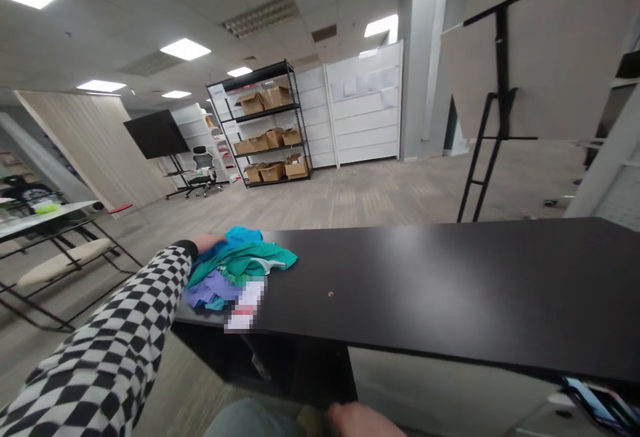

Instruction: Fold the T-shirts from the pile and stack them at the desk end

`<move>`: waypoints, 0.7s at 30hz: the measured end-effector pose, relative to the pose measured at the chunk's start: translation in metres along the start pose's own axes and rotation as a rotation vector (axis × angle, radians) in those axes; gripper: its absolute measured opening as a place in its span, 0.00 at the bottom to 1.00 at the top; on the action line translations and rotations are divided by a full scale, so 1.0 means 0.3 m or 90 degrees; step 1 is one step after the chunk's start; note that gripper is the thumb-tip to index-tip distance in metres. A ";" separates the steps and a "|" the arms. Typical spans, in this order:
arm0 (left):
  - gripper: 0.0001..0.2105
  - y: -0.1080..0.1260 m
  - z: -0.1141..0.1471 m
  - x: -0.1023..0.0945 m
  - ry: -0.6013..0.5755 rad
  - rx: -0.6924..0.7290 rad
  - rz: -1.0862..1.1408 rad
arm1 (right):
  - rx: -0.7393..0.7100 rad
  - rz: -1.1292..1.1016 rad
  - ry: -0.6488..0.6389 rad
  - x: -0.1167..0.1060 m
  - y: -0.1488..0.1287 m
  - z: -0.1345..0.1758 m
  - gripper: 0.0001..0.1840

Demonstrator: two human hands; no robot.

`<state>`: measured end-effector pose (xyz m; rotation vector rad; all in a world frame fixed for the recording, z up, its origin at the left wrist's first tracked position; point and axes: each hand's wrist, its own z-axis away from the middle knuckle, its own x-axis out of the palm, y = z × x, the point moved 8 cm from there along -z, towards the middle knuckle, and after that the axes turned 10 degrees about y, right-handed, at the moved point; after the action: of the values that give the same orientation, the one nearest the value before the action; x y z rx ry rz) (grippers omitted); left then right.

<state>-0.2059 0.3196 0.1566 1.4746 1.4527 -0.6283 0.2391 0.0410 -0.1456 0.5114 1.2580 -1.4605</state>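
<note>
A rumpled pile of clothes lies at the left end of the dark desk (425, 283). In it are a bright blue garment (245, 234), a green garment (260, 257) with a white trim, and a purple garment (213, 288). My left hand (209, 242), in a checkered sleeve, reaches to the far left side of the pile and touches the blue cloth. Its fingers are hidden, so its grip does not show. Low at the bottom edge, in front of the desk, is my right hand (367, 420), blurred and partly cut off; it is away from the clothes.
A blurred white and red label (246, 307) lies at the desk's front edge by the pile. Phone-like objects (600, 403) are at the lower right. Behind stand a shelf rack (270, 117) with cardboard boxes and a board on a stand (540, 57). Another table (50, 217) stands left.
</note>
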 end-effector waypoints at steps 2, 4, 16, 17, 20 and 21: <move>0.21 0.041 -0.065 -0.079 0.005 -0.041 -0.039 | -0.008 0.014 0.030 -0.007 0.009 0.006 0.18; 0.19 0.124 -0.125 -0.167 0.049 -0.043 -0.046 | -0.039 0.011 0.056 -0.022 0.012 0.016 0.18; 0.18 0.913 -0.074 -0.399 0.229 0.143 0.324 | -0.161 -0.051 0.160 -0.149 0.024 0.030 0.15; 0.19 0.962 -0.034 -0.310 0.134 0.152 0.374 | -0.159 -0.051 0.163 -0.155 0.025 0.029 0.15; 0.21 1.030 0.143 -0.032 0.004 0.176 0.377 | -0.146 -0.055 0.167 -0.172 0.035 0.029 0.16; 0.20 1.042 0.220 0.067 -0.027 0.219 0.334 | -0.141 -0.058 0.166 -0.175 0.039 0.030 0.16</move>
<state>0.1120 0.3169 0.1927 2.0002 0.8893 -0.5904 0.2692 0.0579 -0.1032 0.5119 1.6460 -1.3381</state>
